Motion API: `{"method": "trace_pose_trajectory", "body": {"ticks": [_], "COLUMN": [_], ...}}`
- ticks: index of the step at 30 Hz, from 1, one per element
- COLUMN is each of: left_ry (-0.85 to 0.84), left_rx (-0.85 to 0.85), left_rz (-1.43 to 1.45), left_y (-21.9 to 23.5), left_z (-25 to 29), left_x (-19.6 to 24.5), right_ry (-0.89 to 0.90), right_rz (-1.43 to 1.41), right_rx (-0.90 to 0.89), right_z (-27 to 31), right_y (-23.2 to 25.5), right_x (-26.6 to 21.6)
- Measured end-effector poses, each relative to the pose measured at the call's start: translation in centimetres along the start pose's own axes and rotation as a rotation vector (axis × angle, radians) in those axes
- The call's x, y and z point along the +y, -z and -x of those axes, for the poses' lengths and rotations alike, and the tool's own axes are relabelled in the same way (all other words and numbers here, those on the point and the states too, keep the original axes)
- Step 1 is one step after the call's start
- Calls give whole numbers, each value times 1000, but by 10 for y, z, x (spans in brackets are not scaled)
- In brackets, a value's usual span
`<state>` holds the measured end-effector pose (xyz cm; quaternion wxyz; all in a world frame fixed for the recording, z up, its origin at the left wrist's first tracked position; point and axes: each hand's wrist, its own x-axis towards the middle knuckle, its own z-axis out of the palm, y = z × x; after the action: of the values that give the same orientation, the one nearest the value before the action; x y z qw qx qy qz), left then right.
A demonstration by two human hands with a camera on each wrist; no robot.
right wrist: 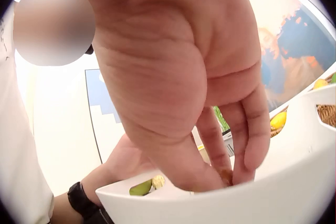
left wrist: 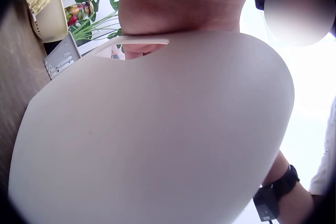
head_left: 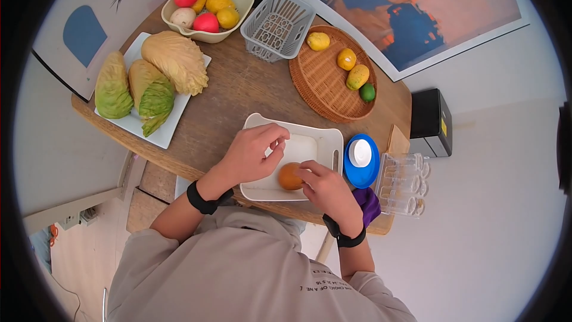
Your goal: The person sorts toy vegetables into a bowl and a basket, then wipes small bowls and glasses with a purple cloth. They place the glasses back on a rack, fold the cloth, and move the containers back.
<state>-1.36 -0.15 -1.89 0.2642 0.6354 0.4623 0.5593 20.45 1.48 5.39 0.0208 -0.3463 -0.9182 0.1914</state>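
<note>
An orange round fruit (head_left: 290, 176) lies in a white bin (head_left: 262, 194) at the table's front edge. My right hand (head_left: 328, 191) reaches over the bin's right side, thumb and fingertips pinching at the fruit's right side; in the right wrist view only a small orange-brown bit (right wrist: 227, 175) shows between them. Over the bin's left part, my left hand (head_left: 253, 152) hangs with loosely bent fingers and holds nothing. In the left wrist view the bin's outer wall (left wrist: 157, 129) hides most of that hand.
Cabbages on a white plate (head_left: 140, 42) stand left. Behind are a cream basket (head_left: 208, 36) of fruit, a grey basket (head_left: 278, 27) and a wicker tray (head_left: 316, 83) with fruit. Right of the bin are a blue plate (head_left: 361, 177), a purple cloth (head_left: 368, 204) and clear glasses (head_left: 405, 185).
</note>
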Motion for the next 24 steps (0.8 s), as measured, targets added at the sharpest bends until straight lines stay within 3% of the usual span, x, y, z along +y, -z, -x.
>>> {"method": "trace_pose_trajectory", "body": {"ticks": [12,15,18,24], "left_ry": [-4,-24,-25,11], "left_rx": [-9,-1,-11,-35], "left_rz": [-13,-23,-34,-34], "left_y": [0,0,1,0], "left_z": [0,0,-1,0], "left_x": [0,0,1,0], "right_ry": [47,-273,-248,-232], "right_rz": [162,300,254,182], "right_rx": [199,133,318,276], "right_z": [-8,-5,-2,3], "right_y": [-6,-3,-2,-2], "right_x": [8,5,14,17]}}
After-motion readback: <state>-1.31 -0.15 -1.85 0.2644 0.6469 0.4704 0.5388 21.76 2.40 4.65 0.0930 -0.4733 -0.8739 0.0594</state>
